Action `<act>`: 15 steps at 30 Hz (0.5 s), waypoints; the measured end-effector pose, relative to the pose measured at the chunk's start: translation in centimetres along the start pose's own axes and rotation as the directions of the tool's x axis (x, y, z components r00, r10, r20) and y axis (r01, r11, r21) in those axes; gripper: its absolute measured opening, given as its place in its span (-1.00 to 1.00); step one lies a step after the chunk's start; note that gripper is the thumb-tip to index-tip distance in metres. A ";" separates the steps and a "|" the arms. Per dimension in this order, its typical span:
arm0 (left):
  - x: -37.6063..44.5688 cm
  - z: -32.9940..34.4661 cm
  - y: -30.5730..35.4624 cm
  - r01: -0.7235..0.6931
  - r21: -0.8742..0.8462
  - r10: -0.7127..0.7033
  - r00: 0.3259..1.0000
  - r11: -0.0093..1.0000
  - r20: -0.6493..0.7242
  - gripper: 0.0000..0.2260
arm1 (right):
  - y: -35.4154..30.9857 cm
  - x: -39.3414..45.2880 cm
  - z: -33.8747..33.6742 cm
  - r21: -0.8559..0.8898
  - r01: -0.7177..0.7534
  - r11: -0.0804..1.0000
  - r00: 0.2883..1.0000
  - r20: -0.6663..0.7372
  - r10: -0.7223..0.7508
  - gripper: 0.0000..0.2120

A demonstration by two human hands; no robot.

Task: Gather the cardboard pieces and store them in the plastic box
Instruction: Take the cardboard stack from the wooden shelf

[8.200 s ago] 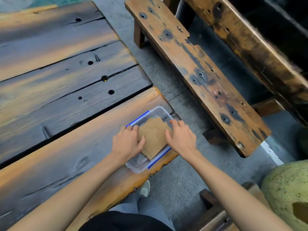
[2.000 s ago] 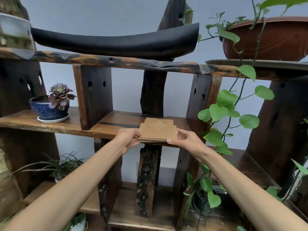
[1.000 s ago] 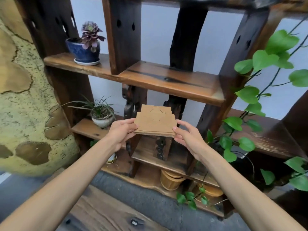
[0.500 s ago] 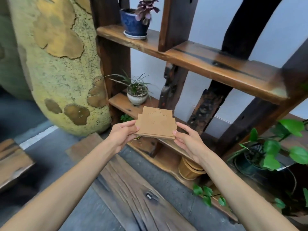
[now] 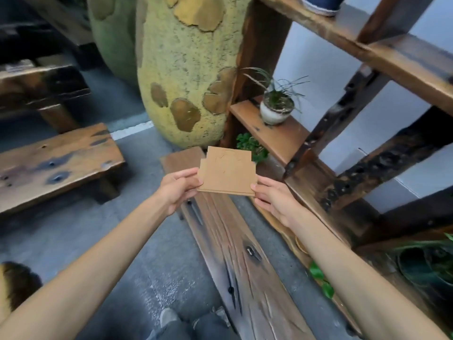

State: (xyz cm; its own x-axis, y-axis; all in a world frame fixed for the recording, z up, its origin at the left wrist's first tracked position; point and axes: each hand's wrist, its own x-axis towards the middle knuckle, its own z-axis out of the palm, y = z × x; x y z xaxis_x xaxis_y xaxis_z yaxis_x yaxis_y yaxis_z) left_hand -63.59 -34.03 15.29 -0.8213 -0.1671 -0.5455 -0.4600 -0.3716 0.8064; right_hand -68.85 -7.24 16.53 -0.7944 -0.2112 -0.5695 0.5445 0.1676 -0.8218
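Cardboard pieces [image 5: 226, 171] between both hands

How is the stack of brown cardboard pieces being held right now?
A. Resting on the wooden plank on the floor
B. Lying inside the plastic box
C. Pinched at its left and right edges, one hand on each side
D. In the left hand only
C: the left hand and right hand each grip one side edge of the stack of brown cardboard pieces, holding it in the air above the wooden plank.
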 end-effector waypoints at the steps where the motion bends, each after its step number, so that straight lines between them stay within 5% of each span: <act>1: -0.3 -1.3 -0.4 0.007 -0.010 -0.007 1.000 1.000 -0.022 -0.55 | 0.1 0.1 1.0 -0.018 -0.009 1.000 1.000 0.016 0.009 -0.62; 15: -7.7 -16.7 -5.3 0.002 -0.125 -0.050 0.923 0.992 -0.382 -0.65 | 3.0 1.2 17.9 -0.239 -0.078 0.968 0.963 0.235 0.135 -0.63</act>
State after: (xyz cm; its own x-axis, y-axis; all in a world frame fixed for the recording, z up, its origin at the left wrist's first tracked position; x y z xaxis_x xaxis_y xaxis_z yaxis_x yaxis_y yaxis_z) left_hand -49.21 -46.06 11.41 -0.6062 -0.4841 -0.6310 -0.4160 -0.4833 0.7703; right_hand -63.34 -24.21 13.07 -0.6279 -0.4067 -0.6636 0.5244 0.4089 -0.7468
